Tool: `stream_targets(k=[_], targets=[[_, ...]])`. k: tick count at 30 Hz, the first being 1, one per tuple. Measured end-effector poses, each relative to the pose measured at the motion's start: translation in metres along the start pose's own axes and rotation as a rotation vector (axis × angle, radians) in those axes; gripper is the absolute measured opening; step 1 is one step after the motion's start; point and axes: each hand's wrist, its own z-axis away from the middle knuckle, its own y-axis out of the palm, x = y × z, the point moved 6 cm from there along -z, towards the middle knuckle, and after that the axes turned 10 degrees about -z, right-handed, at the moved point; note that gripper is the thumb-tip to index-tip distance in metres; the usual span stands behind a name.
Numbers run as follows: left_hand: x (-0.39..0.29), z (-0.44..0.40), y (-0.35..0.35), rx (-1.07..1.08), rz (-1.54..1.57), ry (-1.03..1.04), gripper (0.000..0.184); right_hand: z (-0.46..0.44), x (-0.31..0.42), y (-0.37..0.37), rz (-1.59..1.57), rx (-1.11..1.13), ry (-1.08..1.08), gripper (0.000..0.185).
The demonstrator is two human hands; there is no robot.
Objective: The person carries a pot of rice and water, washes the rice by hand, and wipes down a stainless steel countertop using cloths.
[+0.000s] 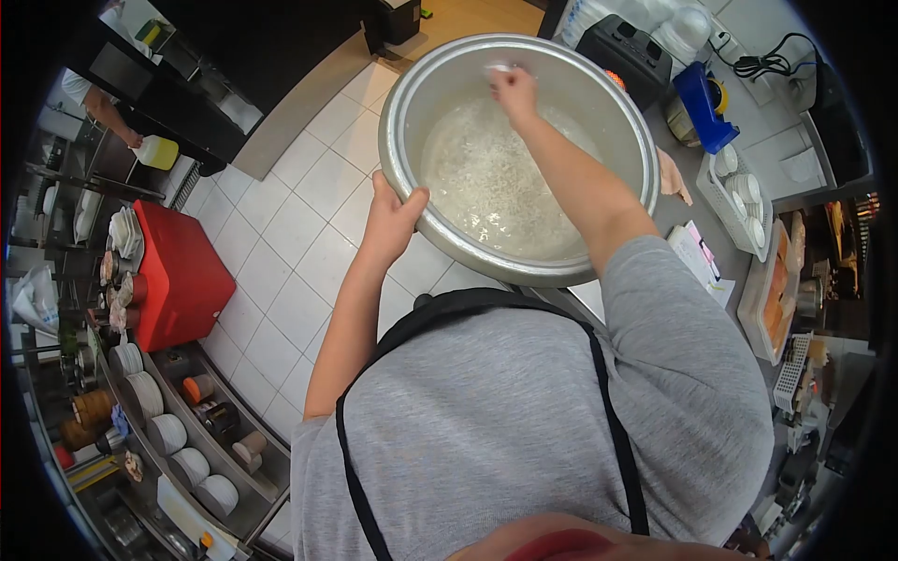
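Note:
A large round metal pot (409, 122) is tilted in front of my body, its wide mouth turned towards me. My left hand (398, 217) grips the near left side of its rim, thumb over the edge. Inside, my right hand (516, 92) is up near the far wall, its fingers closed and smeared by motion. A small whitish thing shows at the fingertips, too blurred to name. Cloudy, whitish, wet-looking matter (500, 187) covers the pot's bottom, with shiny spots at the near side.
On the right, a counter holds a white basket of small bowls (739, 201), a blue object (702, 103) and a tray of orange food (772, 294). A red box (182, 276) and stacked bowls (168, 435) are left. A co-worker's hand (131, 137) holds a yellow container (156, 152).

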Motion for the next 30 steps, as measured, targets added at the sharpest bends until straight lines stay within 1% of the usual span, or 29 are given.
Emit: stream_targets(k=[2,4,6,7,8,9,11,12,14,15,16,17,18,20,21,22,24,25,27,28,30], targets=[[-0.001,0.001,-0.001,0.010,0.009,-0.012,0.044,0.025,0.054,0.044,-0.153,0.404,0.009,0.028],[-0.002,0.002,0.000,0.021,0.017,-0.026,0.045,0.052,0.065,0.074,-0.139,0.659,0.049,0.027],[-0.002,0.002,-0.001,0.038,-0.014,-0.030,0.046,0.098,0.066,0.090,0.134,1.121,0.221,0.018],[-0.002,0.003,-0.001,0.037,-0.017,-0.033,0.046,0.117,0.079,0.093,0.350,1.218,-0.032,0.016],[-0.004,0.005,-0.001,0.005,0.003,-0.011,0.040,0.136,0.091,0.095,0.568,1.294,-0.295,0.015],[-0.005,0.006,-0.001,-0.027,0.024,0.011,0.034,0.148,0.100,0.094,0.568,1.296,-0.296,0.015],[-0.007,0.005,0.001,-0.031,0.028,0.013,0.035,0.165,0.102,0.090,0.734,1.364,-0.278,0.022],[-0.007,0.005,0.001,-0.033,0.032,0.017,0.035,0.165,0.099,0.092,0.733,1.369,-0.278,0.022],[-0.007,0.007,0.001,-0.034,0.031,0.008,0.035,0.150,0.087,0.092,0.842,1.217,-0.313,0.028],[-0.008,0.007,0.001,-0.033,0.027,0.004,0.036,0.143,0.079,0.093,0.841,1.218,-0.314,0.028],[-0.007,0.006,-0.001,-0.035,0.027,0.003,0.036,0.130,0.072,0.091,0.880,1.156,-0.319,0.027],[-0.005,0.005,0.000,0.000,0.015,-0.016,0.039,0.117,0.065,0.088,0.919,1.094,-0.322,0.026],[-0.004,0.003,0.001,0.032,0.006,-0.033,0.043,0.107,0.061,0.086,0.920,1.096,-0.325,0.026],[-0.003,0.001,0.001,0.015,-0.005,-0.013,0.042,0.086,0.055,0.075,0.922,0.880,-0.238,0.023],[-0.003,0.002,0.001,0.002,-0.016,0.012,0.042,0.085,0.053,0.075,0.879,0.858,-0.209,0.021],[0.000,0.004,0.003,0.005,-0.017,0.007,0.042,0.089,0.050,0.073,0.878,0.860,-0.204,0.021],[0.004,0.003,0.005,-0.026,0.005,0.011,0.041,0.100,0.059,0.075,0.847,0.958,-0.382,0.021],[0.007,0.005,0.009,-0.025,0.006,0.011,0.041,0.104,0.063,0.072,0.848,0.959,-0.381,0.021],[0.008,0.011,0.017,-0.070,0.028,0.064,0.040,0.124,0.071,0.065,0.802,1.111,-0.361,0.021],[0.009,0.012,0.022,-0.066,0.029,0.065,0.040,0.130,0.076,0.059,0.805,1.108,-0.358,0.021],[0.006,0.019,0.027,-0.158,0.085,0.155,0.038,0.146,0.083,0.048,0.794,1.174,-0.344,0.024]])
